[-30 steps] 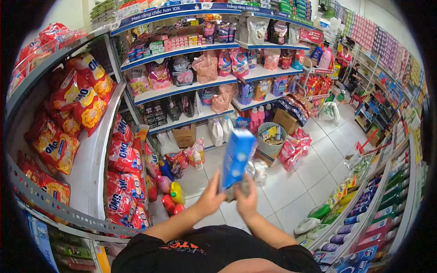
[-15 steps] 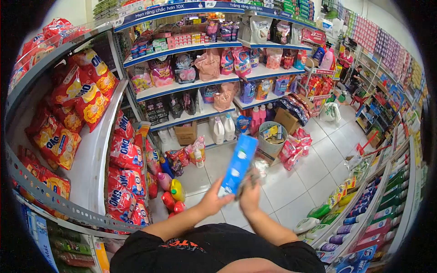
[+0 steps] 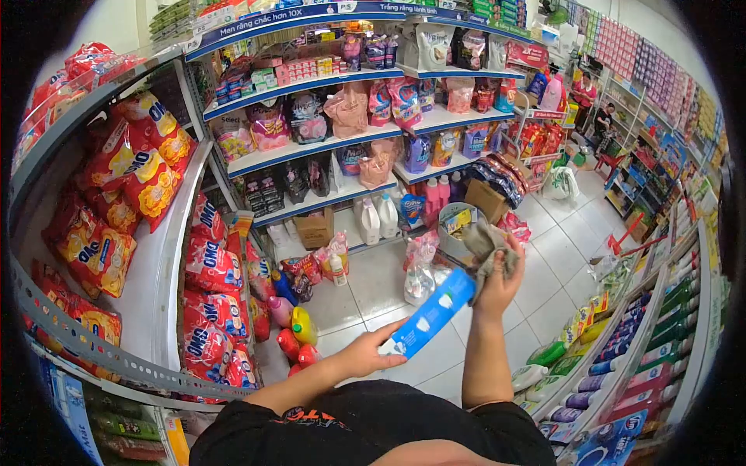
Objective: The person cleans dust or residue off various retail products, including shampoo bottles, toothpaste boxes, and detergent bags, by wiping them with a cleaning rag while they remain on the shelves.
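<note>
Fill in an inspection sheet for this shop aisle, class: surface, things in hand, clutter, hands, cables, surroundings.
Surface: pale tiled floor, bare in the middle of the aisle.
Things in hand: blue box, tilted; grey cloth bunched up.
Clutter: bottles, a cardboard box and a bucket on the floor by the shelves.
Hands: left hand grips the blue box's lower end; right hand holds the cloth at its upper end.
Cables: nothing seen.
Surroundings: red detergent bags at left, bottle shelves at right, people far off.

One blue box (image 3: pixel 429 316), one grey cloth (image 3: pixel 487 242), two white jugs (image 3: pixel 378 220).
</note>
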Tool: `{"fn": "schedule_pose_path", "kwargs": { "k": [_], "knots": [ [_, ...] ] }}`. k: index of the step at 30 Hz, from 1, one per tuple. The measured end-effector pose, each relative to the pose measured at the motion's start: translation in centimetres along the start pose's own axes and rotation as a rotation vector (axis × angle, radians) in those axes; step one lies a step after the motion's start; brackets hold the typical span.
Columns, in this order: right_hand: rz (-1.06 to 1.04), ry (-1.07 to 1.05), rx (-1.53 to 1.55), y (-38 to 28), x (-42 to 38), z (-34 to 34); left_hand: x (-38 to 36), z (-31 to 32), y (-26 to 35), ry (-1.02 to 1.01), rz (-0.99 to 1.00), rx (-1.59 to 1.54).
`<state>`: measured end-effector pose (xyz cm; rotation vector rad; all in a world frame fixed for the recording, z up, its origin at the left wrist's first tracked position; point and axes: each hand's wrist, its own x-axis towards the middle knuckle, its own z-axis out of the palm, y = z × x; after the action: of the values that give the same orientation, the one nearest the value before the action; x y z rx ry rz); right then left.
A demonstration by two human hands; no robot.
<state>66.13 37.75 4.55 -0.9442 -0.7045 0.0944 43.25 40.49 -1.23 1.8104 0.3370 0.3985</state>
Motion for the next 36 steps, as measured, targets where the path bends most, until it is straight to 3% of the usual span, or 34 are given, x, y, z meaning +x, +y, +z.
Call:
{"fn": "schedule_pose_path", "kwargs": {
  "k": [3,6,9,12,15,19,20,22,23,24,25,29,32,36],
  "knots": [
    [0.132,-0.207,-0.084,1.2,0.4,-3.0,-0.9,-1.9,0.0,-0.016,-0.049,0.162],
    [0.205,-0.66,-0.12,2.5,-2.1,-2.9,-1.5,-2.9,-0.2,0.026,-0.051,0.327],
    [0.545,-0.636,-0.078,4.6,-4.7,-4.3,-1.8,-5.4,0.0,-0.089,-0.114,0.463],
    [0.749,-0.492,-0.104,6.3,-6.5,-4.4,-2.4,-6.9,-0.2,-0.187,-0.035,0.567],
    [0.831,-0.343,0.137,7.3,-7.6,-3.8,-1.9,-7.8,0.7,-0.22,0.052,0.772],
    [1.069,-0.121,0.575,5.4,-7.5,-2.9,-0.9,-6.2,0.6,0.093,-0.031,0.941],
    [1.135,-0.061,0.703,4.6,-8.1,-1.8,-0.6,-4.6,-1.8,0.174,0.032,0.724],
    [0.967,-0.123,0.676,5.9,-11.6,0.8,0.3,-1.1,-7.5,0.33,0.143,0.289],
    [0.81,-0.088,0.498,8.5,-13.8,1.2,0.4,0.2,-7.3,0.401,0.083,0.138],
    [0.596,-0.264,0.245,3.7,-13.2,1.9,0.2,1.4,-6.6,0.47,0.02,-0.014],
    [0.45,-0.376,0.134,4.8,-13.9,1.6,0.2,2.0,-6.3,0.537,-0.043,-0.168],
    [0.021,-0.721,-0.291,4.0,-14.2,1.5,0.6,2.5,-6.7,0.743,0.144,-0.32],
    [0.239,-0.78,-0.202,4.1,-13.2,1.1,0.9,2.3,-8.6,0.707,0.355,-0.362],
    [0.211,-0.881,-0.184,5.8,-11.7,-1.6,-0.4,0.2,-7.2,0.332,0.322,0.039]
  ]
}}
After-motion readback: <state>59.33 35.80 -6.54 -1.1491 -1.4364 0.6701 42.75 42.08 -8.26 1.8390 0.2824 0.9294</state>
